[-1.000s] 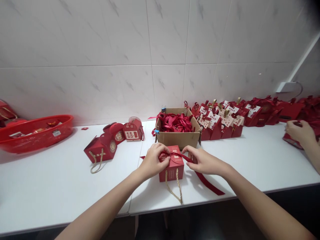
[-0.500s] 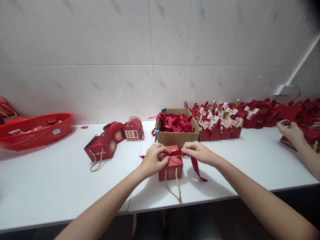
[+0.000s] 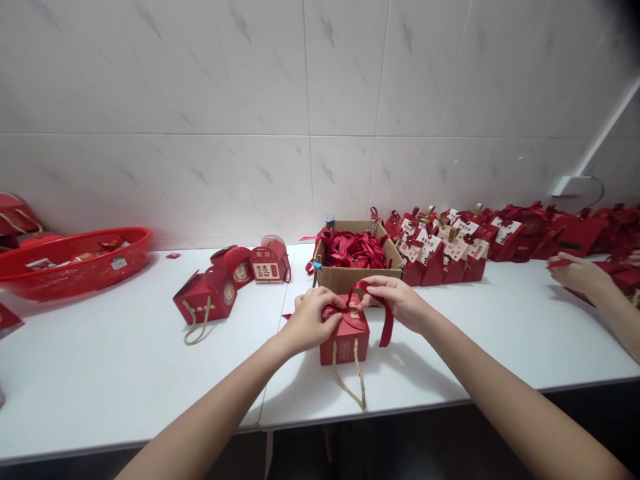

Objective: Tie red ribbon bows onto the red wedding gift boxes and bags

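A small red box (image 3: 344, 348) with a twisted gold cord handle hanging over its front stands near the table's front edge. My left hand (image 3: 314, 319) lies on its top left, fingers closed on the red ribbon at the middle of the lid. My right hand (image 3: 394, 300) pinches the same red ribbon (image 3: 387, 327) above the box's right side; the ribbon arches up in a loop and its tail hangs down beside the box. Part of the ribbon's other end sticks out left of my left hand. The fingertips hide the crossing point.
Behind the box is a cardboard carton (image 3: 360, 275) of red ribbons. Left are red boxes (image 3: 205, 297) and a red basin (image 3: 75, 267). Tagged red boxes (image 3: 433, 263) line the back right. Another person's hands (image 3: 583, 277) work at far right.
My right hand has raised the ribbon into a loop, and its tail has swung in closer to the box. The other person's hand has lowered onto a red item. The view has shifted slightly.
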Motion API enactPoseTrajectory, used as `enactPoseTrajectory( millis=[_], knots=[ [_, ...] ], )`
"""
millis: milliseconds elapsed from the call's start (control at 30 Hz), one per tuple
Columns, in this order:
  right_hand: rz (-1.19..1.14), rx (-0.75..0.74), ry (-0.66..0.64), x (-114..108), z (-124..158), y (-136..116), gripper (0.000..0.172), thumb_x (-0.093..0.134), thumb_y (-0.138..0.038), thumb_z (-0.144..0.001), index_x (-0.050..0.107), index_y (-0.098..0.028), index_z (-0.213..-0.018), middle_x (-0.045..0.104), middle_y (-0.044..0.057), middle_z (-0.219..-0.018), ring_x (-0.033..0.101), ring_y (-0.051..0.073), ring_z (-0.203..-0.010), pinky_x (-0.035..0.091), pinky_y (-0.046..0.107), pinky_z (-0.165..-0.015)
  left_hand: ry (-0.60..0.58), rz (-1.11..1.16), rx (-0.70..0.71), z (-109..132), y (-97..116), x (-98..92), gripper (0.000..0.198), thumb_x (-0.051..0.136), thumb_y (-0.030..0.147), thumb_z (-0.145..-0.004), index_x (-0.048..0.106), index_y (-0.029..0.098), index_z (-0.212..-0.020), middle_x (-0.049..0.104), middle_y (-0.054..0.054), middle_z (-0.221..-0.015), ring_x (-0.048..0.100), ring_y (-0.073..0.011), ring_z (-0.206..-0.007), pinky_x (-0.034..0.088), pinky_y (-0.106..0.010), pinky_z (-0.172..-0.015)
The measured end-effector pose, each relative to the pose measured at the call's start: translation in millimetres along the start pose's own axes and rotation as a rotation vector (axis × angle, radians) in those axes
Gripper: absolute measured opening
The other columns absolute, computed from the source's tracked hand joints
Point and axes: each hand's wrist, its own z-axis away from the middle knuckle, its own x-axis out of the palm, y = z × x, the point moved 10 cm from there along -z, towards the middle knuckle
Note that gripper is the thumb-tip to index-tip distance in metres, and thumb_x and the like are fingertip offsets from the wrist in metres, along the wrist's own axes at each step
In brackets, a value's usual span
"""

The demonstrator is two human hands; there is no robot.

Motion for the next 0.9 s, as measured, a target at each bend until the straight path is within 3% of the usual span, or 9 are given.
enactPoseTrajectory(
  millis=[200,333,467,633,800,900],
  knots=[
    [0.014,-0.02,-0.015,10.6,-6.4,4.3,0.027,0.066,-0.043,-0.078,0.057,-0.018,-0.083,0.071,0.003,-0.071,0.065,0.016,-0.065,0.05,0.035,-0.075,0.151,0.207,-0.074,-14.5,2.8,-10.4,0.012,0.059,0.023,-0.076,0.06,0.019,-0.087,0.068,-0.005,-0.088,0.064,-0.0206,-0.084,0.049,-0.033,-0.076],
    [0.086,-0.037,0.064,2.9,-6.6,4.2,0.029,0.069,-0.042,-0.074,0.067,-0.014,-0.079,0.07,0.004,-0.076,0.063,0.015,-0.07,0.048,0.031,-0.073,0.201,0.287,-0.084,-23.5,0.1,-8.7,0.014,0.054,0.012,-0.072,0.063,0.019,-0.081,0.068,-0.001,-0.077,0.064,-0.0156,-0.072,0.049,-0.027,-0.07],
    [0.169,-0.03,0.127,-7.0,-2.2,3.5,0.031,0.074,-0.037,-0.069,0.072,-0.014,-0.089,0.069,0.005,-0.079,0.06,0.015,-0.069,0.046,0.029,-0.068,0.265,0.324,-0.1,-26.9,-7.0,-15.4,0.013,0.054,0.012,-0.071,0.065,0.018,-0.076,0.068,-0.001,-0.074,0.061,-0.014,-0.068,0.049,-0.025,-0.067],
    [0.234,-0.065,0.092,1.9,-2.6,5.3,0.042,0.072,-0.034,-0.07,0.068,-0.014,-0.106,0.067,0.003,-0.075,0.059,0.015,-0.069,0.047,0.03,-0.068,0.218,0.434,-0.141,-30.7,-8.7,-10.2,0.01,0.056,0.015,-0.071,0.065,0.016,-0.075,0.067,-0.002,-0.071,0.062,-0.0141,-0.065,0.049,-0.023,-0.06],
    [0.263,-0.128,0.11,15.1,-8.2,9.3,0.022,0.066,-0.035,-0.072,0.069,-0.014,-0.081,0.066,0.004,-0.079,0.06,0.017,-0.077,0.047,0.031,-0.072,0.167,0.518,-0.169,-34.4,-3.6,-3.4,0.01,0.053,0.013,-0.069,0.062,0.015,-0.074,0.065,-0.002,-0.074,0.061,-0.0136,-0.069,0.049,-0.023,-0.061],
    [0.267,-0.154,0.183,12.5,-9.1,10.7,0.021,0.065,-0.033,-0.071,0.066,-0.015,-0.08,0.064,0.004,-0.082,0.058,0.017,-0.076,0.046,0.031,-0.073,0.094,0.55,-0.172,-35.2,-3.8,-2.8,0.012,0.054,0.014,-0.067,0.062,0.015,-0.076,0.065,-0.003,-0.077,0.061,-0.0141,-0.069,0.049,-0.024,-0.061]
  ],
)
